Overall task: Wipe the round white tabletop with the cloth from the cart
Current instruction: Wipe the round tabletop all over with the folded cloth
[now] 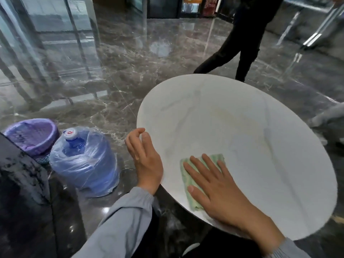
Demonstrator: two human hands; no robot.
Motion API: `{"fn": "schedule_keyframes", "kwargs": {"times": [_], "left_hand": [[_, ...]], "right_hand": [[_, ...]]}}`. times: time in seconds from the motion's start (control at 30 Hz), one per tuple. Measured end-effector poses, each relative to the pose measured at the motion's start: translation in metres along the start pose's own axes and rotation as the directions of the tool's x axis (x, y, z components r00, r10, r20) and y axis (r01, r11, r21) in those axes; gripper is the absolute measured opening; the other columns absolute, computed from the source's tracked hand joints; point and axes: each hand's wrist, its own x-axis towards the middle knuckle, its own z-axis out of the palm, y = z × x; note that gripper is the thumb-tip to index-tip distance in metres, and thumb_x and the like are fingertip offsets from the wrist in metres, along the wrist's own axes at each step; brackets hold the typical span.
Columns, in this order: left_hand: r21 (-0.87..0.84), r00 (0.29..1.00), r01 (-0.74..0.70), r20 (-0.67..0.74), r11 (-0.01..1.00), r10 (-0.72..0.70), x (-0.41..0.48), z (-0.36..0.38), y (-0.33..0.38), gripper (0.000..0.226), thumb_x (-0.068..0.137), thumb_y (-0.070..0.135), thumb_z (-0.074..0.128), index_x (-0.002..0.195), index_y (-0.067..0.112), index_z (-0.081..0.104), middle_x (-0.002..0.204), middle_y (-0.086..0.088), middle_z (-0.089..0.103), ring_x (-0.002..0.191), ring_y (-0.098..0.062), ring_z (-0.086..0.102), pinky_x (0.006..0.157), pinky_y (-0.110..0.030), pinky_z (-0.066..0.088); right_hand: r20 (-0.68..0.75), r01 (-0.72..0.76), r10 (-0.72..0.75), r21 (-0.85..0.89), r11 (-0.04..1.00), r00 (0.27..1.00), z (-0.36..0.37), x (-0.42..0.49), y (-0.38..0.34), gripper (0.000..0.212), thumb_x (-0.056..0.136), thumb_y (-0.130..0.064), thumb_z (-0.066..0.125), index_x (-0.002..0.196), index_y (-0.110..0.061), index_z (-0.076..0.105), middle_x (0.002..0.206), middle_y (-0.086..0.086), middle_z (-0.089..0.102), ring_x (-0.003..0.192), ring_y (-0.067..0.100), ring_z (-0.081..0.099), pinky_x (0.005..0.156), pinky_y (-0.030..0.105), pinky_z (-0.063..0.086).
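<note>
The round white tabletop [242, 127] fills the right half of the head view. A folded green-and-white cloth [188, 175] lies on its near left part. My right hand [217, 190] lies flat on the cloth with fingers spread, pressing it against the tabletop. My left hand [145, 157] hovers at the table's left edge, fingers loosely curled and apart, holding nothing; its thumb side touches or nearly touches the rim.
On the dark marble floor to the left stand a large blue water jug [83, 161] wrapped in clear plastic and a bin with a purple bag [31, 136]. A person in black trousers [242, 43] walks beyond the table. A black surface [20, 183] sits at near left.
</note>
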Motion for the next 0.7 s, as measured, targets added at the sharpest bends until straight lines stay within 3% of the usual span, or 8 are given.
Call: {"fn": "schedule_keyframes", "kwargs": {"times": [0.07, 0.13, 0.23, 0.37, 0.43, 0.53, 0.7], "left_hand": [[0.022, 1.000, -0.014, 0.013, 1.000, 0.014, 0.000, 0.000, 0.000, 0.015, 0.110, 0.016, 0.036, 0.117, 0.015, 0.050, 0.123, -0.008, 0.047, 0.101, -0.002, 0.039, 0.088, 0.005, 0.021], [0.050, 0.998, -0.037, 0.044, 0.998, 0.034, 0.001, 0.001, -0.006, 0.020, 0.109, 0.015, 0.035, 0.119, 0.009, 0.052, 0.124, -0.009, 0.048, 0.102, 0.008, 0.040, 0.089, 0.005, 0.021], [0.090, 0.995, -0.068, 0.076, 0.994, 0.061, 0.004, 0.002, -0.017, 0.023, 0.109, 0.014, 0.033, 0.119, 0.005, 0.052, 0.124, -0.010, 0.049, 0.111, 0.016, 0.035, 0.094, 0.002, 0.020], [0.043, 0.997, -0.063, 0.039, 0.997, 0.061, 0.006, 0.005, -0.019, 0.028, 0.106, 0.032, 0.034, 0.115, 0.013, 0.052, 0.119, 0.003, 0.047, 0.110, 0.011, 0.037, 0.095, -0.001, 0.022], [0.016, 0.998, -0.047, 0.036, 0.999, 0.047, 0.005, 0.006, -0.015, 0.023, 0.105, 0.037, 0.034, 0.111, 0.021, 0.049, 0.115, 0.011, 0.045, 0.113, -0.003, 0.042, 0.099, -0.009, 0.026], [0.014, 0.998, -0.048, 0.028, 0.999, 0.048, 0.005, 0.005, -0.015, 0.019, 0.105, 0.035, 0.034, 0.111, 0.024, 0.048, 0.120, 0.005, 0.045, 0.115, -0.008, 0.044, 0.102, -0.023, 0.034], [-0.014, 1.000, -0.003, -0.014, 1.000, 0.003, 0.006, 0.005, -0.012, 0.019, 0.105, 0.034, 0.036, 0.113, 0.024, 0.049, 0.119, 0.004, 0.046, 0.111, 0.000, 0.045, 0.095, -0.009, 0.031]], "right_hand": [[0.031, -0.045, 0.045, -0.015, 0.999, 0.998, 0.003, -0.031, 0.003, 0.057, 0.102, -0.067, 0.002, 0.151, -0.058, -0.027, 0.157, -0.032, -0.039, 0.144, 0.002, -0.043, 0.123, 0.044, -0.019], [0.056, -0.071, 0.072, -0.024, 0.997, 0.996, 0.004, -0.048, 0.003, 0.059, 0.097, -0.069, -0.005, 0.148, -0.058, -0.031, 0.155, -0.033, -0.042, 0.142, 0.002, -0.045, 0.123, 0.044, -0.020], [0.046, -0.093, 0.093, 0.009, 0.996, 0.995, 0.002, -0.040, -0.001, 0.057, 0.102, -0.067, 0.004, 0.152, -0.059, -0.023, 0.156, -0.034, -0.038, 0.143, 0.000, -0.044, 0.123, 0.044, -0.020], [-0.032, -0.045, 0.047, 0.053, 0.998, 0.998, -0.006, 0.028, -0.012, 0.059, 0.105, -0.064, 0.010, 0.158, -0.054, -0.013, 0.165, -0.028, -0.025, 0.150, 0.005, -0.035, 0.123, 0.045, -0.020], [-0.058, -0.015, 0.019, 0.069, 0.997, 0.998, -0.013, 0.077, -0.020, 0.061, 0.106, -0.063, 0.013, 0.162, -0.049, -0.006, 0.170, -0.023, -0.016, 0.155, 0.011, -0.025, 0.124, 0.048, -0.017], [-0.049, 0.019, -0.017, 0.041, 0.999, 0.999, -0.025, 0.144, -0.038, 0.061, 0.107, -0.059, 0.014, 0.164, -0.043, -0.002, 0.173, -0.015, -0.011, 0.158, 0.019, -0.017, 0.125, 0.054, -0.012], [0.001, 0.061, -0.061, 0.012, 0.998, 0.998, -0.040, 0.197, -0.059, 0.063, 0.107, -0.061, 0.013, 0.164, -0.041, -0.003, 0.173, -0.012, -0.014, 0.158, 0.023, -0.018, 0.124, 0.057, -0.012]]}}
